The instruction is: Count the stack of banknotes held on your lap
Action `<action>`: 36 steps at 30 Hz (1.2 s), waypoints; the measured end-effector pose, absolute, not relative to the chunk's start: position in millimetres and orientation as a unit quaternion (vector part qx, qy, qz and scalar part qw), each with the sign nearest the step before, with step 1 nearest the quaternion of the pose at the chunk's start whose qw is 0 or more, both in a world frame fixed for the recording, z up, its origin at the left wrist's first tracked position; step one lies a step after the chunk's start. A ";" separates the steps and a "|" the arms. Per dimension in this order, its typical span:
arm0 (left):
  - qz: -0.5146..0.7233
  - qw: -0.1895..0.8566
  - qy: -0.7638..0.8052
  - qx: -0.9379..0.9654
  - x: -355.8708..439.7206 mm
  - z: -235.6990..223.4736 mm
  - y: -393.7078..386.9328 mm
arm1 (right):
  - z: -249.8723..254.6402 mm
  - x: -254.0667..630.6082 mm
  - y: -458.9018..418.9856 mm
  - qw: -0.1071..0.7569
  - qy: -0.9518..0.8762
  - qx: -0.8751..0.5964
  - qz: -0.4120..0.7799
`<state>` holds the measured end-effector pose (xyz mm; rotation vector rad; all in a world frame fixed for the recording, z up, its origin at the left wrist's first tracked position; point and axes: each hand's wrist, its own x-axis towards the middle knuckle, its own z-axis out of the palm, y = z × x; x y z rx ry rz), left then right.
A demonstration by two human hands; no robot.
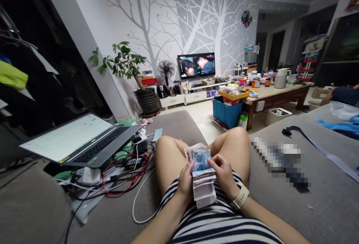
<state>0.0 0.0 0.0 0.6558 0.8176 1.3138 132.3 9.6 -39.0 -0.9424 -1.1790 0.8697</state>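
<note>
A stack of banknotes [204, 189] is held over my lap, between my crossed legs. My left hand [185, 178] is closed around the left side of the stack, thumb on top. The fingers of my right hand [223, 171] pinch the right edge of a blue note marked 10 [201, 160]. Pinkish notes [188, 153] fan out behind the blue one, and several folded-over notes hang down toward my striped clothing [221, 227]. A pale watch [241, 196] is strapped on my right wrist.
An open laptop [103, 139] sits at the left above tangled cables [120, 184]. A strap [314, 150] and blurred items [283, 161] lie on the sofa at right. Ahead stand a blue bin [226, 112], a cluttered table [269, 91], a potted plant [146, 101] and a television [196, 65].
</note>
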 end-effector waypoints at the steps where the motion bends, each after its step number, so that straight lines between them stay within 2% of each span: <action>1: 0.585 0.665 0.363 0.289 -0.1 -1.2 1.5 | -38.0 132.2 8.9 0.644 -0.519 -0.409 0.384; 6: 0.593 0.660 0.362 0.287 -1.3 -6.3 5.5 | -35.8 131.9 6.8 0.645 -0.533 -0.391 0.384; 12: 0.589 0.652 0.363 0.310 -3.4 -6.2 2.9 | -31.6 132.6 4.3 0.655 -0.571 -0.378 0.319; 19: 0.586 0.662 0.363 0.294 0.2 5.2 -0.9 | -29.3 129.2 1.7 0.641 -0.555 -0.314 0.428; 36: 0.595 0.658 0.363 0.286 0.6 -6.0 3.5 | -26.5 131.0 -2.3 0.645 -0.553 -0.338 0.405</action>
